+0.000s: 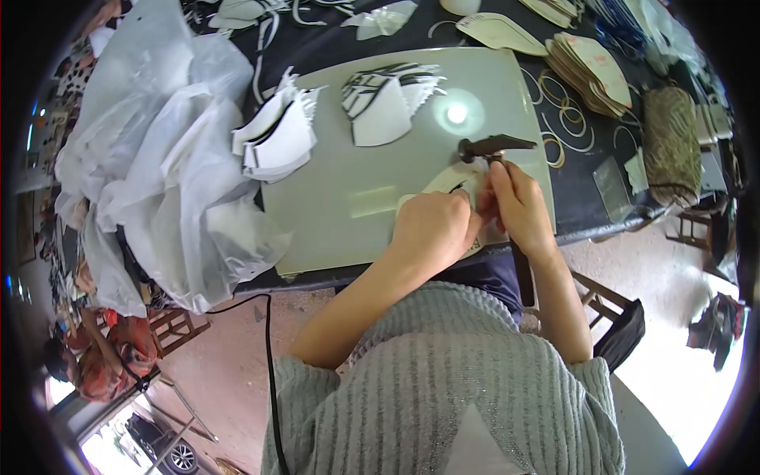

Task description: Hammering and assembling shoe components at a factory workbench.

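My right hand (pixel 518 207) is wrapped round the handle of a hammer (pixel 499 145). The dark metal head is uppermost, and the handle runs down past my wrist. Close beside it, my left hand (pixel 434 226) is closed over a cream, curved flat piece (pixel 453 176) lying on the pale board (pixel 324 214). A small dark bit shows on that piece next to the left fingers. Whatever those fingertips pinch is hidden under the hand.
Two stacks of white cut pieces with black edging, a left stack (pixel 277 142) and a middle stack (pixel 381 115), lie on the board. Crumpled plastic sheeting (pixel 174 158) covers the table's left. Rightward are a stack of cream templates (pixel 587 73), thin rings (pixel 566 119) and a patterned roll (pixel 671 142).
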{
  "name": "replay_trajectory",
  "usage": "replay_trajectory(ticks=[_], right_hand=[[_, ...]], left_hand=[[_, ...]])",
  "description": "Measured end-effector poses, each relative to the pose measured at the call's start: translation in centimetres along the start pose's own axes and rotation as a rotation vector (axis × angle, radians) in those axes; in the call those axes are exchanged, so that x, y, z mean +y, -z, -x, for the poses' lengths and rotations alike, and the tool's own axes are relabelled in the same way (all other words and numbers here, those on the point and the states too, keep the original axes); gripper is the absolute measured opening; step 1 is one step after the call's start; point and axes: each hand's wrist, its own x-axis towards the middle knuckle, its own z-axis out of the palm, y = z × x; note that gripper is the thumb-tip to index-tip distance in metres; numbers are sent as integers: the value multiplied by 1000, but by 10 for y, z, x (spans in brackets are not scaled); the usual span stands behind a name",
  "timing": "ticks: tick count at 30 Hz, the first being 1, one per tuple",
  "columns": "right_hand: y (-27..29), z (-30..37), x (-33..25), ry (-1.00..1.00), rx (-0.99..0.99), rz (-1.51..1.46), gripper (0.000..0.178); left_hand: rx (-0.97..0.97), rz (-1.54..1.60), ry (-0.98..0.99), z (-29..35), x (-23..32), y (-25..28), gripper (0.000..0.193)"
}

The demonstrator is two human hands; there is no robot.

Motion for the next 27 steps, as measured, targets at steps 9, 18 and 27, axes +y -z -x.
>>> replay_trajectory(ticks=[9, 18, 27], right_hand=[[8, -1, 6, -74, -55, -168, 35], [3, -2, 4, -40, -30, -148, 32], [2, -1, 0, -41, -44, -163, 32]], left_hand=[[835, -212, 282, 53, -116, 136, 15], [672, 138, 211, -11, -103, 70, 22], [725, -178, -143, -54, -76, 29, 39]])
